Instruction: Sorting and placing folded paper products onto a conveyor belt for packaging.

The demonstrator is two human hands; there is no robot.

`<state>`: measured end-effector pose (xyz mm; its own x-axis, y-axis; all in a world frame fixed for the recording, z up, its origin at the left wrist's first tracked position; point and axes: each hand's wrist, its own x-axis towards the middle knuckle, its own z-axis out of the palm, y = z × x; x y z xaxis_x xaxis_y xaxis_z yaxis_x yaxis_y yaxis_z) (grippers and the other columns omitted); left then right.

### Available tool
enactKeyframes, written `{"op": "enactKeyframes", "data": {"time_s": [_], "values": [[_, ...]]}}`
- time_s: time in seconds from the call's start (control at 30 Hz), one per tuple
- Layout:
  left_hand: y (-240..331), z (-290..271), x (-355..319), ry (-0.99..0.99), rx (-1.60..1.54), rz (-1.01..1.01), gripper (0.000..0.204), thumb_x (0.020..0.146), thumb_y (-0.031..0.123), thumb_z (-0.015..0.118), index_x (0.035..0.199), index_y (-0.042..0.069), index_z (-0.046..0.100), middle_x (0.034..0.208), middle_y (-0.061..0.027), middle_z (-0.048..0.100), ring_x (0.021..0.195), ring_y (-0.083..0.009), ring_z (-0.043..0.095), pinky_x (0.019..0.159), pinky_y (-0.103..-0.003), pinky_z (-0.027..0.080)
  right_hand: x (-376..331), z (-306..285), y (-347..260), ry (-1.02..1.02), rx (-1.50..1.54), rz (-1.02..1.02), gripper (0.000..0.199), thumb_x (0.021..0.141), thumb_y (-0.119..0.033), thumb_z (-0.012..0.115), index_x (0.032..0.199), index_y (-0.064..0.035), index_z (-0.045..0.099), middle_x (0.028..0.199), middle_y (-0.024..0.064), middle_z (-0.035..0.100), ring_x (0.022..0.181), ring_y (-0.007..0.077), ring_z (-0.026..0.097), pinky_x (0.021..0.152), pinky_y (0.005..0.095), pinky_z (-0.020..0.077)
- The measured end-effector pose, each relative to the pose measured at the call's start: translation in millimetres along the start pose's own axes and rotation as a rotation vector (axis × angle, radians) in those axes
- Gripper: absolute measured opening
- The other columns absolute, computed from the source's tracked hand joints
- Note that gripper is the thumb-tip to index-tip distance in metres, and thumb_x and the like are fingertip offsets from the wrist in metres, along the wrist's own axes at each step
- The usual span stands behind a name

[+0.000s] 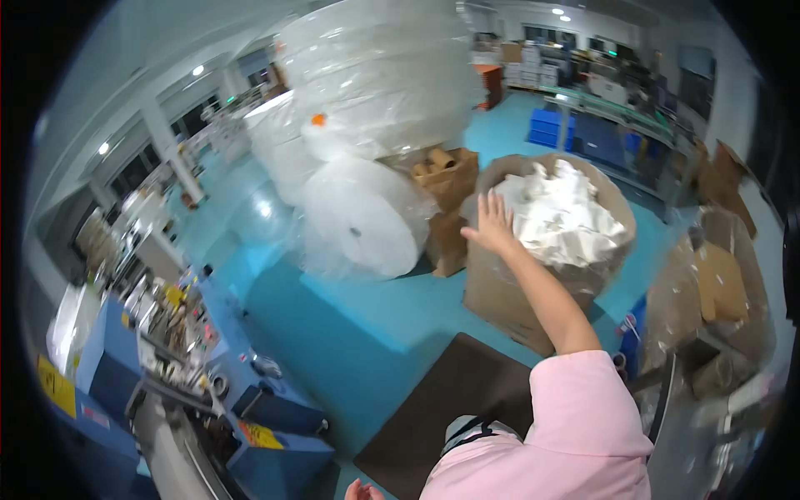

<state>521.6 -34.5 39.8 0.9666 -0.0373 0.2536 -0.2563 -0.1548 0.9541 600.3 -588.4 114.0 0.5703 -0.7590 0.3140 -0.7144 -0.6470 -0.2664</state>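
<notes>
My right hand (493, 227) reaches forward with its fingers stretched out and apart, holding nothing. It is over the left rim of a large cardboard box (508, 296), beside a heap of crumpled white sheet material (571, 212) that fills the box. Whether the palm touches the rim or the heap I cannot tell. Only the fingertips of my left hand (363, 491) show at the lower edge, low in front of my body. The rest of that hand is cut off, so its grip cannot be made out.
Plastic-wrapped white rolls (358, 221) stand ahead, by a brown bag (450, 179) holding cardboard tubes. Blue machinery (275, 400) lies to my left. A dark mat (450, 400) covers the floor before me. At right is a plastic-lined carton (721, 287); blue crates (548, 127) sit farther back.
</notes>
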Motion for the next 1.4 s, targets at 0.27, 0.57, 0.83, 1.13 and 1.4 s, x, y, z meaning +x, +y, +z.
{"op": "enactKeyframes", "data": {"time_s": [0.27,0.57,0.83,1.13,1.4], "values": [[-7,-65,-16,0.393,0.351,0.031,0.028,0.077,-0.005,0.055,0.105,-0.001,0.053,0.101,-0.0128,0.055,0.077,-0.0176,0.058,0.068,-0.027,0.047,-127,102,-321,-0.511,0.571,-1.184,0.041,0.085,-0.032,0.055,0.112,-0.0011,0.052,0.108,0.0164,0.055,0.102,0.0326,0.052,0.087,0.0391,0.0421],[-1,-170,-166,1.218,0.423,-0.299,0.021,0.081,0.0,0.054,0.103,0.001,0.054,0.1,-0.0067,0.056,0.084,-0.0134,0.055,0.072,-0.025,0.045,-492,-2,-563,-0.629,1.231,-2.151,0.037,0.078,-0.032,0.063,0.103,-0.0052,0.055,0.096,0.015,0.054,0.091,0.0332,0.052,0.08,0.0383,0.0434],[40,-251,-220,1.51,0.564,-0.262,0.034,0.079,-0.001,0.053,0.114,0.001,0.049,0.121,-0.0095,0.046,0.104,-0.0184,0.048,0.084,-0.029,0.04,-640,-25,-664,-0.287,0.936,-2.196,0.047,0.074,-0.05,0.061,0.096,-0.0088,0.056,0.108,0.0141,0.047,0.108,0.0316,0.04,0.09,0.042,0.0348],[72,-362,-231,0.976,0.809,-0.643,0.07,0.065,0.012,0.071,0.129,0.009,0.041,0.138,-0.0147,0.029,0.123,-0.0336,0.035,0.101,-0.038,0.03,-591,-41,-630,-0.733,0.639,-2.556,0.041,0.072,-0.049,0.063,0.085,-0.0094,0.06,0.113,0.0137,0.044,0.111,0.0326,0.038,0.093,0.047,0.029],[41,-385,-163,0.689,0.897,-0.565,0.066,0.069,0.023,0.072,0.127,0.012,0.043,0.136,-0.0183,0.026,0.118,-0.0383,0.038,0.095,-0.041,0.036,-592,-36,-611,-0.539,0.52,-2.578,0.033,0.066,-0.03,0.07,0.088,-0.0088,0.058,0.112,0.0121,0.045,0.11,0.0293,0.04,0.088,0.0408,0.0348]]}}
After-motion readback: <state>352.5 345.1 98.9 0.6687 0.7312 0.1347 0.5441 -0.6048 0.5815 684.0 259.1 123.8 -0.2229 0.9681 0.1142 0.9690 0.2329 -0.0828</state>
